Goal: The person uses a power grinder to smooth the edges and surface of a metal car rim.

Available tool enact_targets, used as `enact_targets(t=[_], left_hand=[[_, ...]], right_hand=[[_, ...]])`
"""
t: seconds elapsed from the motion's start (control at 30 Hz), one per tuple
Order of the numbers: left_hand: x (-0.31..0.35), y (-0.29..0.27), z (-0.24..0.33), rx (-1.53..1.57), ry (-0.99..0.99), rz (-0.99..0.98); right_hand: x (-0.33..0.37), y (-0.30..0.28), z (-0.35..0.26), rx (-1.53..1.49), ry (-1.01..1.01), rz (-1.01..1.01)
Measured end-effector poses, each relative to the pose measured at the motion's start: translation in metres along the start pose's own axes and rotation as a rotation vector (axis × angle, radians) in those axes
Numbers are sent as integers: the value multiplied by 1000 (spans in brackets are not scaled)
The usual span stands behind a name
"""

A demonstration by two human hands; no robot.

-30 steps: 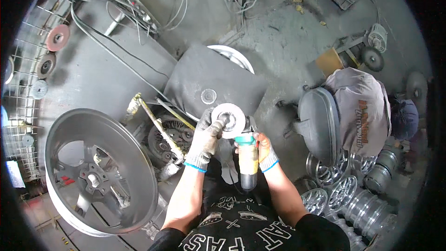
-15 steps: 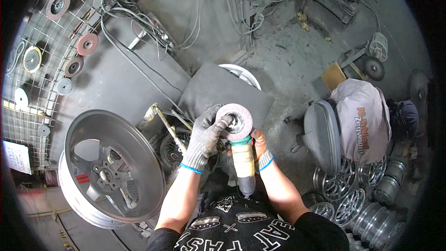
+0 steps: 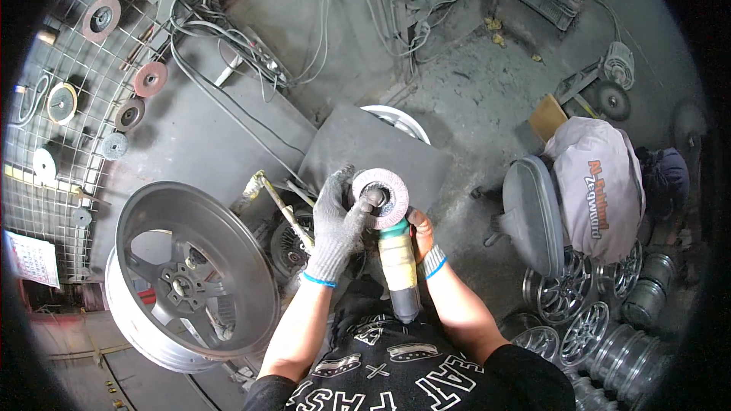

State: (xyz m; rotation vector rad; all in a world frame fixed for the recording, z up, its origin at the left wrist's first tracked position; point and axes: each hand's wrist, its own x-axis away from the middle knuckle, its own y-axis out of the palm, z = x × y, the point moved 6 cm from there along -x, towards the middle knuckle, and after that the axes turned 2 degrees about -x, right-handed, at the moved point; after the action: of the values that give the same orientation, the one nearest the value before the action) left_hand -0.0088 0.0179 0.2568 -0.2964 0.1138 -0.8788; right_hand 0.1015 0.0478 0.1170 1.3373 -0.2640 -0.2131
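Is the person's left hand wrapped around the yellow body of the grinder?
No, the left hand is at the disc of the grinder, with one gloved digit over its centre.

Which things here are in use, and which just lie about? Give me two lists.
In use:
- angle grinder, held by the right hand
- abrasive disc at the grinder's head, left hand at its centre

Apparently idle:
- spare discs on the wire grid
- large wheel at left, untouched
- wheels at lower right
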Motion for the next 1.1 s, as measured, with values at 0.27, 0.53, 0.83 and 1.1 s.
enact_targets(t=[0.27,0.53,0.83,1.1], left_hand=[[17,-3,27,-453,344,125],[28,-5,42,-433,348,14],[23,-9,33,-346,353,-167],[35,-3,68,-767,540,-78]], right_hand=[[3,-13,4,94,-11,67],[6,19,11,30,94,-104],[11,18,13,-7,155,-113],[16,23,8,42,154,-70]])
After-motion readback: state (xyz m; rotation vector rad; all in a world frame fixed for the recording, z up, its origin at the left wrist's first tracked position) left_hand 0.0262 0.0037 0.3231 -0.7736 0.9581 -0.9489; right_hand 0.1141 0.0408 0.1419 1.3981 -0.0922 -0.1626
